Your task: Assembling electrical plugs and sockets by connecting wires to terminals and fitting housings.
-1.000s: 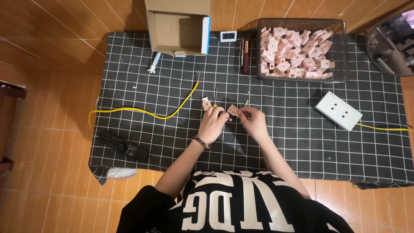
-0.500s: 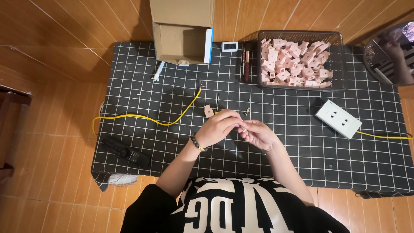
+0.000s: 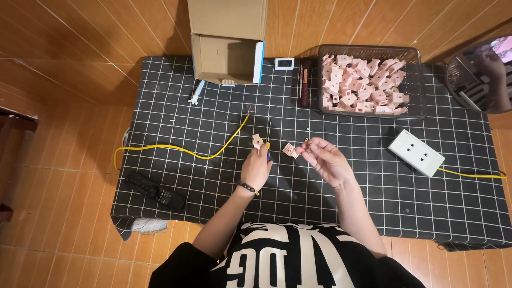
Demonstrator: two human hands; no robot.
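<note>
Small pink plastic part lies on the grid-patterned cloth of the desk, just in front of the right hand and to the right of the left hand. It looks light and stiff, a moulded shell with little openings on its face; I judge it easy to lift but apt to skid on the cloth, so a pinch across its two opposite edges would suit it best.

Right-hand fingers are loosely curled, tips drawn close together on something tiny near the part; what it is, the picture does not show clearly. Left-hand fingers are closed around a thin dark-handled tool, which looks like a small screwdriver, and a second pink part sits at their tips; whether it is gripped or only touched I cannot tell.

A yellow wire snakes across the cloth to the left, its bare end near the tool. Behind stand a wire basket full of similar pink parts, an open cardboard box and a white socket block.
</note>
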